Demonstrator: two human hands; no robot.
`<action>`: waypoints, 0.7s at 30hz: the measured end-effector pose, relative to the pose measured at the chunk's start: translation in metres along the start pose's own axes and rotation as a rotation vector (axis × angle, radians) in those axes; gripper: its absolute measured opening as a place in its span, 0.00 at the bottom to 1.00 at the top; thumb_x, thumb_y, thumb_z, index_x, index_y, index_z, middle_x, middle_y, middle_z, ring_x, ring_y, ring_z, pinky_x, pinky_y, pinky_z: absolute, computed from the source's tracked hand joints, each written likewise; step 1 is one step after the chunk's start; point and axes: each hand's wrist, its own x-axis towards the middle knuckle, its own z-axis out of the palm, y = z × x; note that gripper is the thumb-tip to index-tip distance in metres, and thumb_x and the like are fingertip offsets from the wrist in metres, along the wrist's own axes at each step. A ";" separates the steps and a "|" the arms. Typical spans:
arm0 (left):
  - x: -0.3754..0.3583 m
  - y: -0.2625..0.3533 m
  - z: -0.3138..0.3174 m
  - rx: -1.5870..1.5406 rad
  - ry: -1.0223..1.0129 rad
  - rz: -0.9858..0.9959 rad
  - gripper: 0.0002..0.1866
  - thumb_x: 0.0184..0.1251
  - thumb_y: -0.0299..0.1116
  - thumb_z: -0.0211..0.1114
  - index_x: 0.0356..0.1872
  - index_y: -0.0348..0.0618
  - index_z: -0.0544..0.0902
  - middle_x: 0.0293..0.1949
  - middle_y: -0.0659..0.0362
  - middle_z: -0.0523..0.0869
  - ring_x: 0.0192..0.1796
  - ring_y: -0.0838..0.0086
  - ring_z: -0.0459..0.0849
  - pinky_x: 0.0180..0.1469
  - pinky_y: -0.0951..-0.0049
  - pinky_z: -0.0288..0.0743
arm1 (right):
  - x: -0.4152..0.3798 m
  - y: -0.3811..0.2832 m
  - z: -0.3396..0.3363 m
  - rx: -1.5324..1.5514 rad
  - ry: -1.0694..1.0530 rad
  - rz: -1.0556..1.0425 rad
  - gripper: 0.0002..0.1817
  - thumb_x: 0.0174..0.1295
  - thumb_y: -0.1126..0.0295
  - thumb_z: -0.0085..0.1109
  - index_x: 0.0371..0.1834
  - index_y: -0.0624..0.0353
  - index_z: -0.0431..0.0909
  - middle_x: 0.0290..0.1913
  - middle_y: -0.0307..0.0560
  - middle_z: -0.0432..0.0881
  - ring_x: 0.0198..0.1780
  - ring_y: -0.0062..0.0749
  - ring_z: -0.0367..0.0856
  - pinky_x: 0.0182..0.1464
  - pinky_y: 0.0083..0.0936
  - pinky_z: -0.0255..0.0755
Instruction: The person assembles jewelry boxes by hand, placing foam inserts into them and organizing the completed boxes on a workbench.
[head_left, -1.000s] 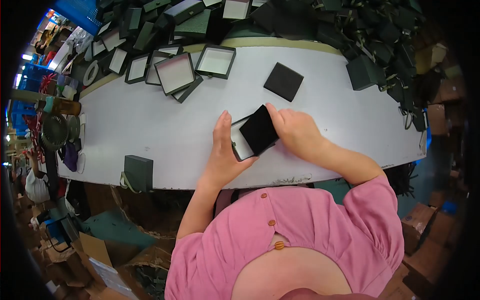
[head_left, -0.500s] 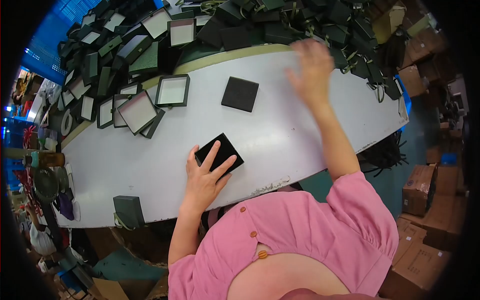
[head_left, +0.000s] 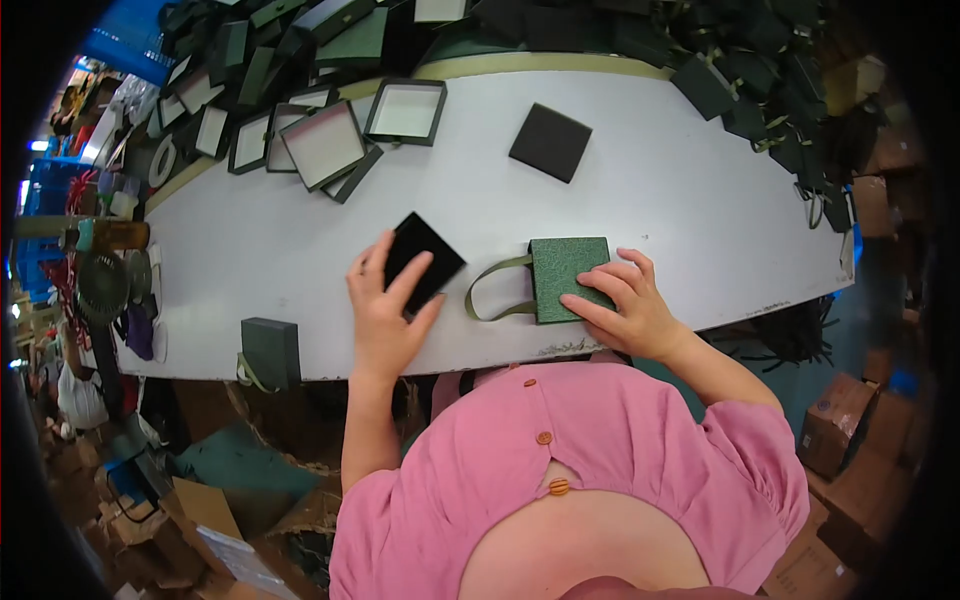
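Observation:
My left hand point(head_left: 388, 315) is on a black square pad point(head_left: 425, 248), which lies turned on the white table. Its fingers reach over the top and along the edges. To the right, my right hand point(head_left: 632, 305) grips the right side of a small textured green box point(head_left: 562, 280), fingertips on its upper face. A green ribbon loop point(head_left: 485, 290) sticks out from the box's left side towards the pad. Another dark square pad point(head_left: 550, 143) lies further back, apart from both hands. The underside of each held thing is hidden.
Open trays with pale insides point(head_left: 325, 145) are stacked at the back left. Dark boxes with ribbons point(head_left: 705, 85) are heaped along the table's far edge. A dark green box point(head_left: 270, 352) stands at the near left edge. Cartons point(head_left: 840, 420) are on the right.
My right hand has come back from the heap at the far right with the green ribboned box, now on the table before me. My left hand stays on the black pad. The view has shifted.

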 end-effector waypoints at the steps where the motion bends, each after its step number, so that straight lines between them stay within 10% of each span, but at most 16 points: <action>1: -0.004 -0.004 -0.005 -0.008 0.032 -0.058 0.32 0.52 0.33 0.81 0.63 0.51 0.85 0.77 0.46 0.66 0.73 0.46 0.65 0.73 0.50 0.63 | 0.010 -0.003 -0.007 0.084 -0.044 0.051 0.24 0.54 0.68 0.70 0.57 0.49 0.83 0.62 0.45 0.76 0.65 0.44 0.72 0.70 0.49 0.63; 7: -0.017 -0.022 -0.016 -0.034 0.153 -0.162 0.43 0.50 0.33 0.83 0.72 0.52 0.76 0.78 0.45 0.61 0.75 0.47 0.65 0.74 0.50 0.65 | 0.094 -0.014 0.001 0.306 0.052 0.260 0.23 0.52 0.67 0.70 0.52 0.61 0.80 0.59 0.55 0.75 0.66 0.54 0.70 0.71 0.65 0.58; 11: -0.016 -0.014 -0.018 -0.057 0.140 -0.166 0.43 0.49 0.31 0.83 0.72 0.52 0.76 0.77 0.46 0.61 0.75 0.46 0.65 0.74 0.50 0.65 | 0.121 -0.008 0.037 0.092 -0.333 0.242 0.17 0.48 0.74 0.67 0.43 0.59 0.78 0.47 0.52 0.79 0.56 0.50 0.75 0.70 0.61 0.59; 21: -0.012 0.014 -0.005 -0.279 0.212 -0.081 0.47 0.45 0.28 0.84 0.73 0.48 0.73 0.78 0.45 0.61 0.75 0.49 0.66 0.74 0.52 0.65 | 0.068 0.000 0.009 0.294 0.287 0.107 0.21 0.56 0.78 0.63 0.54 0.50 0.87 0.59 0.47 0.80 0.63 0.49 0.74 0.73 0.60 0.57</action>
